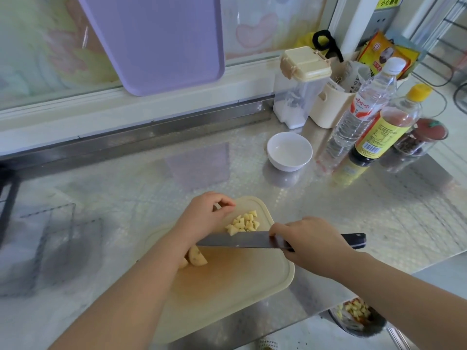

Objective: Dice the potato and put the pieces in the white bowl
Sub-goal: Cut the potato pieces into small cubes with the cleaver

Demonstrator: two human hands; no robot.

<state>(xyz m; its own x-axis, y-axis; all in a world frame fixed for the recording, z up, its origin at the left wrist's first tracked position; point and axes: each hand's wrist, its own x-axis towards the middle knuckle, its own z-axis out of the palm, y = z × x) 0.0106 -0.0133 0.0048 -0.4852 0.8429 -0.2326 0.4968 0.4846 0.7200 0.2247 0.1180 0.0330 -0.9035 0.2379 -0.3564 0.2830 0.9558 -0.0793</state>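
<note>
Left hand (202, 215), right hand (305, 239) gripping knife (232, 239), potato dice (243, 223) between them

We see a home kitchen: steel counter (366, 210) w/ a cream cutting board (227, 286), white bowl (289, 151), clear bottle (361, 107), yellow-capped sauce bottle (389, 127), spice jar (422, 137), seasoning packets (381, 54); purple board (156, 41) leans at the back.

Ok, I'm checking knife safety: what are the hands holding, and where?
Right hand grips the knife where handle meets blade. Left hand curls beside the diced potato; whether it holds anything cannot be told.
</note>
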